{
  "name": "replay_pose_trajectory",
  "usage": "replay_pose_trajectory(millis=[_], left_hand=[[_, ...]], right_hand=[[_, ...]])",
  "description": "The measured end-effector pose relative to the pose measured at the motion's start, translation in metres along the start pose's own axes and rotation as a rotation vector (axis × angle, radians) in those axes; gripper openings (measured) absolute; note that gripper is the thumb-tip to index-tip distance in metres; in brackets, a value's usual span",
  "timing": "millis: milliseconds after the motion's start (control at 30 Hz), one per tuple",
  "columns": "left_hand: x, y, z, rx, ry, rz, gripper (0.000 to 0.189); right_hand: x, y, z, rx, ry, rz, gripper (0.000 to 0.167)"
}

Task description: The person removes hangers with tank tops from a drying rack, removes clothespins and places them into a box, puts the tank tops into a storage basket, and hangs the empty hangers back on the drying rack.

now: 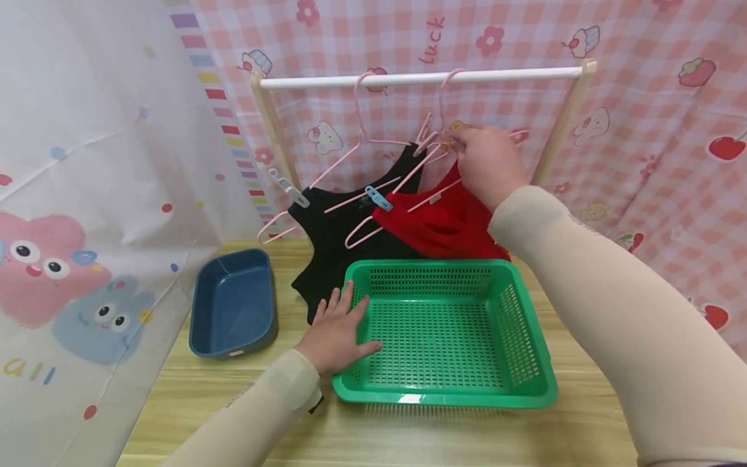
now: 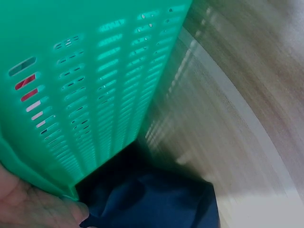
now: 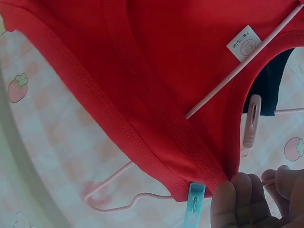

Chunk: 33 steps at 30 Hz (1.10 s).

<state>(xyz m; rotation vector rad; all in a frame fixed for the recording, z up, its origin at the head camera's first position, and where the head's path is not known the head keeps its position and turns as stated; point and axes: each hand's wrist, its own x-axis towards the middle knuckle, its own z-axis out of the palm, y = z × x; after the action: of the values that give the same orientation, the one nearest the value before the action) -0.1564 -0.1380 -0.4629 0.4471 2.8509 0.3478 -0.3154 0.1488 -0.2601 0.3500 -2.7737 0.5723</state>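
Note:
My right hand (image 1: 490, 162) pinches the pink hanger (image 3: 268, 182) near its neck, beside a red tank top (image 1: 446, 224). A blue clothespin (image 1: 378, 198) fastens one of its straps; a light-blue clothespin (image 3: 194, 204) fastens the other strap, close to my fingers. Beside it, a black tank top (image 1: 350, 227) hangs on another pink hanger (image 1: 360, 110), held by a white clothespin (image 1: 288, 188) and a pink clothespin (image 1: 425, 137). My left hand (image 1: 338, 331) rests with spread fingers on the left rim of a green basket (image 1: 443, 397).
Both hangers hook over a white rail (image 1: 513, 75) between wooden posts (image 1: 563, 123). A blue basin (image 1: 233, 350) stands left of the basket on the wooden table (image 1: 175, 408). The black tank top's lower part lies on the table behind the basket. Patterned curtains (image 1: 642, 130) stand behind.

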Motion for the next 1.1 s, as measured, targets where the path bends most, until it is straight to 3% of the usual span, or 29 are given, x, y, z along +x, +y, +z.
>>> replay_pose_trajectory(millis=[200, 333, 600, 700, 800, 967, 1100], left_hand=[[0.000, -0.001, 0.000, -0.006, -0.006, -0.002, 0.096], [0.001, -0.002, 0.001, -0.011, -0.001, -0.001, 0.095], [0.000, -0.001, 0.001, -0.005, 0.006, 0.002, 0.095], [0.000, -0.002, 0.001, -0.001, 0.007, -0.004, 0.095], [-0.001, -0.002, 0.002, -0.002, 0.002, -0.012, 0.095], [-0.001, -0.001, 0.002, -0.010, -0.002, -0.012, 0.095], [-0.001, -0.001, 0.002, -0.016, 0.007, -0.003, 0.094]], right_hand=[[0.002, -0.008, 0.002, -0.025, -0.031, 0.002, 0.039], [0.000, 0.001, 0.003, 0.009, 0.011, -0.002, 0.040], [-0.007, 0.031, 0.009, 0.293, 0.187, 0.281, 0.048], [-0.004, 0.038, 0.007, 0.313, 0.131, 0.372, 0.064], [0.000, 0.044, 0.005, 0.277, 0.036, 0.409, 0.080], [0.006, 0.053, 0.006, 0.162, -0.049, 0.349, 0.065], [0.010, 0.060, 0.007, 0.122, -0.053, 0.323, 0.061]])
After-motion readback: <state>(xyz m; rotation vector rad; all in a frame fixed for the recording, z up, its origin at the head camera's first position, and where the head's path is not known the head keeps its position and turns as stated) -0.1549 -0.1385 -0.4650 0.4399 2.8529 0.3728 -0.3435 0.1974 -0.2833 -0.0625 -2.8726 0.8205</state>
